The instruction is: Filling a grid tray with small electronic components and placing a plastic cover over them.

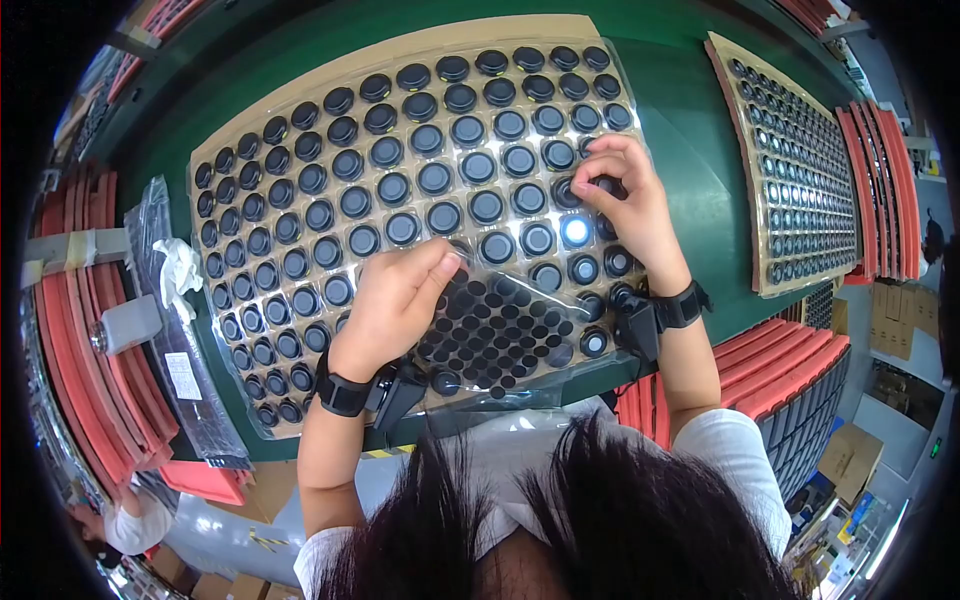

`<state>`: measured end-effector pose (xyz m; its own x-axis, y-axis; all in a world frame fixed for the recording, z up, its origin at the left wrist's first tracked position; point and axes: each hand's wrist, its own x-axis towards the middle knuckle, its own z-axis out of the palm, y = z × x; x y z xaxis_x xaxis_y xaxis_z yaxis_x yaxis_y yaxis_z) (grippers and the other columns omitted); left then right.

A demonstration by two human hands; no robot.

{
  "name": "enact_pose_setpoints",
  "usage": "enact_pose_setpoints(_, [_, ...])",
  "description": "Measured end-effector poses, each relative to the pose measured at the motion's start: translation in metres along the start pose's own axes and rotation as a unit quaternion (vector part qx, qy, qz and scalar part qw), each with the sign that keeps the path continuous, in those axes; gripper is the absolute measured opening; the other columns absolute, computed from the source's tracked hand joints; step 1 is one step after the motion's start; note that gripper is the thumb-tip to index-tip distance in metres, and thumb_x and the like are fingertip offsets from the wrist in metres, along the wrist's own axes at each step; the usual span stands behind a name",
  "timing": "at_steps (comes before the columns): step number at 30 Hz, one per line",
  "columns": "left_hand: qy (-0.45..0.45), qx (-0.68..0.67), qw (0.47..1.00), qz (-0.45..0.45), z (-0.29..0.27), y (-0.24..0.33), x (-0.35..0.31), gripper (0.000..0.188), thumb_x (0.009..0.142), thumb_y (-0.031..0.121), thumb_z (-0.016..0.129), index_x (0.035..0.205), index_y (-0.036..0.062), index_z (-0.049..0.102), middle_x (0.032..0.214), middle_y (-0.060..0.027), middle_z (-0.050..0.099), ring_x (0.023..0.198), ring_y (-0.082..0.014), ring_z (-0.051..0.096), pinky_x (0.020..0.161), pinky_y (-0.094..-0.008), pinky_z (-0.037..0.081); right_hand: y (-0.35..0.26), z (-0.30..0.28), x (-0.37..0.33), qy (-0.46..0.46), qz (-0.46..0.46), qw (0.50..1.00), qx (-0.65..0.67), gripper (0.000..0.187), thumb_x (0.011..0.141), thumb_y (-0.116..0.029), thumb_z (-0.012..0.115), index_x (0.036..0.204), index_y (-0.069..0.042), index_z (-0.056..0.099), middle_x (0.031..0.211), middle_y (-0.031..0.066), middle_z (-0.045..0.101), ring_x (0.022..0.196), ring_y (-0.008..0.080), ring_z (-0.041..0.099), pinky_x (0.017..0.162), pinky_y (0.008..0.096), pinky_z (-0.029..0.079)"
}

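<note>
A clear moulded tray (215, 345) spreads before me, its rows of pockets holding black round parts (434, 178) with grey-topped faces. On its near part lies a clear sheet with black round stickers (490, 330). My left hand (395, 300) is closed, thumb and fingers pinching at the sheet's far corner. My right hand (632, 205) reaches over the tray's right side. Its thumb and forefinger are pinched together at a black round part; whatever is between the fingertips is too small to make out. Both wrists carry black straps with small devices.
Another filled tray (755, 180) lies at the right on the green table (690, 215). Red-edged trays (790, 365) are stacked at both sides. At the left are a plastic bag (180, 370), crumpled white tissue (180, 268) and a translucent bottle (130, 324). Another person (138, 520) is at lower left.
</note>
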<state>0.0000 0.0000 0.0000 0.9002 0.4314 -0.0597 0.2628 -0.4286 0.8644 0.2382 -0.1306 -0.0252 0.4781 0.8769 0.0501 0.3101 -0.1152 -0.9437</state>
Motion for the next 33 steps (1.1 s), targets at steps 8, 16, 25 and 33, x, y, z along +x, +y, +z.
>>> enact_pose_setpoints(8, [0.002, 0.011, 1.0, 0.009, 0.0, -0.001, 0.0, 0.023, 0.091, 0.015, 0.047, 0.081, -0.0019, 0.057, 0.065, -0.0122, 0.056, 0.058, -0.0212, 0.053, 0.055, -0.0268, 0.04, 0.001, 0.0, -0.002, -0.004, -0.009, 1.0, -0.016, 0.038, 0.076, 0.007, 0.061, 0.109, -0.005, 0.044, 0.09, 0.002, 0.059, 0.083, 0.0093, 0.054, 0.078, 0.0216, 0.041])
enact_pose_setpoints(16, [0.033, -0.014, 0.999, 0.031, 0.003, 0.002, 0.001, 0.019, 0.089, 0.016, 0.049, 0.076, 0.0015, 0.052, 0.058, -0.0166, 0.048, 0.054, -0.034, 0.05, 0.049, -0.0363, 0.037, -0.01, 0.004, -0.002, 0.095, -0.166, 0.955, -0.226, 0.034, 0.075, 0.004, 0.063, 0.105, -0.005, 0.051, 0.107, 0.0053, 0.053, 0.093, 0.0122, 0.051, 0.083, 0.0235, 0.04])
enact_pose_setpoints(25, [0.032, 0.001, 0.999, 0.033, 0.002, 0.003, 0.001, 0.019, 0.089, 0.016, 0.049, 0.077, 0.0015, 0.053, 0.059, -0.0166, 0.049, 0.055, -0.0341, 0.051, 0.049, -0.036, 0.038, -0.011, -0.002, -0.037, 0.074, 0.006, 0.995, -0.068, 0.014, 0.074, 0.001, 0.063, 0.088, -0.002, 0.058, 0.097, 0.0054, 0.054, 0.093, 0.0168, 0.051, 0.084, 0.025, 0.038])
enact_pose_setpoints(33, [0.034, 0.001, 0.999, 0.038, 0.004, 0.0, 0.001, 0.019, 0.089, 0.016, 0.049, 0.078, 0.0016, 0.053, 0.06, -0.0166, 0.05, 0.055, -0.0342, 0.051, 0.049, -0.0364, 0.038, -0.012, 0.004, -0.044, 0.053, -0.015, 0.991, -0.123, 0.006, 0.072, 0.0, 0.065, 0.077, -0.002, 0.063, 0.091, 0.0044, 0.056, 0.09, 0.017, 0.05, 0.079, 0.0265, 0.04])
